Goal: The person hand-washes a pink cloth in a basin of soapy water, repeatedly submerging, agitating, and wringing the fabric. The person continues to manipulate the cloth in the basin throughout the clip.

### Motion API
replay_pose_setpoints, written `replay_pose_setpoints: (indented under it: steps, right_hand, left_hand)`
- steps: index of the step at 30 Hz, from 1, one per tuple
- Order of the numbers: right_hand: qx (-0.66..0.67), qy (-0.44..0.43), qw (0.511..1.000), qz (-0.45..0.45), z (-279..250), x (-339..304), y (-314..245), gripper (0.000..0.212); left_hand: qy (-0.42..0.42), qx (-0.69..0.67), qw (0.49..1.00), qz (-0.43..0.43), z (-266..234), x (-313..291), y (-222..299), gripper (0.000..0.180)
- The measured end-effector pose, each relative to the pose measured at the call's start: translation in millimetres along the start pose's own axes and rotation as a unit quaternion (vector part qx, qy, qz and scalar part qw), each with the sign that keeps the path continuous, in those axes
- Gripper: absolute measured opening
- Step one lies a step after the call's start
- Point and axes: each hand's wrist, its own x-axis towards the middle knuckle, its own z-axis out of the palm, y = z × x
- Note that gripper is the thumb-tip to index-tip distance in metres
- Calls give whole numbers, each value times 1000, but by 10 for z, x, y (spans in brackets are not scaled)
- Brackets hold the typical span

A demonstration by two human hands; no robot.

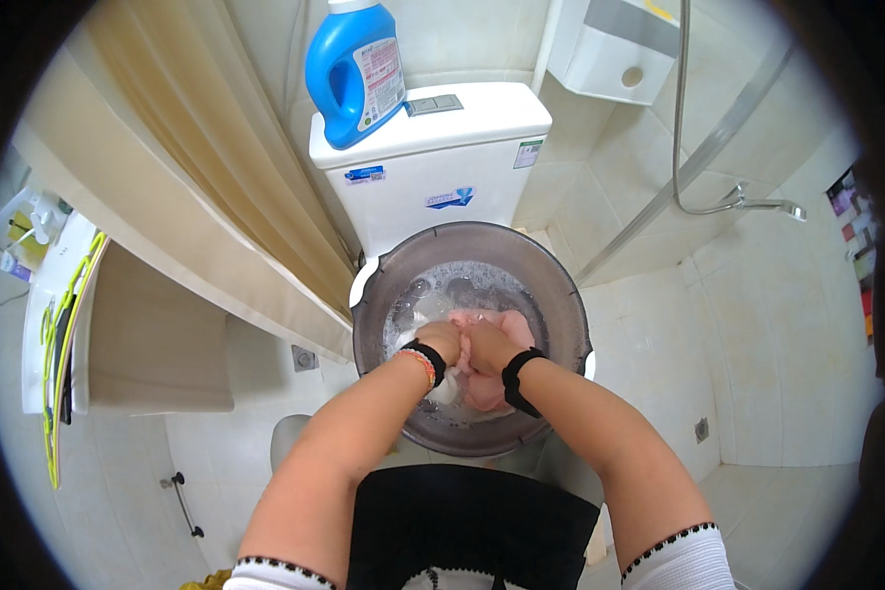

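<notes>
Head view. One pink cloth point(513, 323), wet, crumpled, without clear long axis; lies in a grey basin point(566, 339) of sudsy water, in front of the toilet point(433, 162). Bulk of the cloth: to the right of the left hand point(441, 342), around the right hand point(490, 347), extending beyond and nearer than it. Right hand nearer to that bulk. Grip, both hands: fingers curled on the cloth, a narrow gathered fold between the two fists, knuckles close together. One white cloth point(447, 390): beside the pink, on its left.
</notes>
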Motion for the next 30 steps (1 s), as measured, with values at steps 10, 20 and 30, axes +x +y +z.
replay_pose_setpoints:
  steps: [10, 20, 30]
  right_hand:
    - [-406, 76, 904, -112, -625, -329, -1024, 36]
    - [-328, -52, 926, -182, -753, -647, -903, 76]
    - [-588, -83, 804, 31, -513, -725, -1037, 136]
  left_hand:
    - [141, -95, 985, 43, -699, -345, -183, 55]
    - [43, -73, 981, 177, -540, -574, -315, 85]
    - [-117, 132, 984, -15, -243, -255, -243, 142]
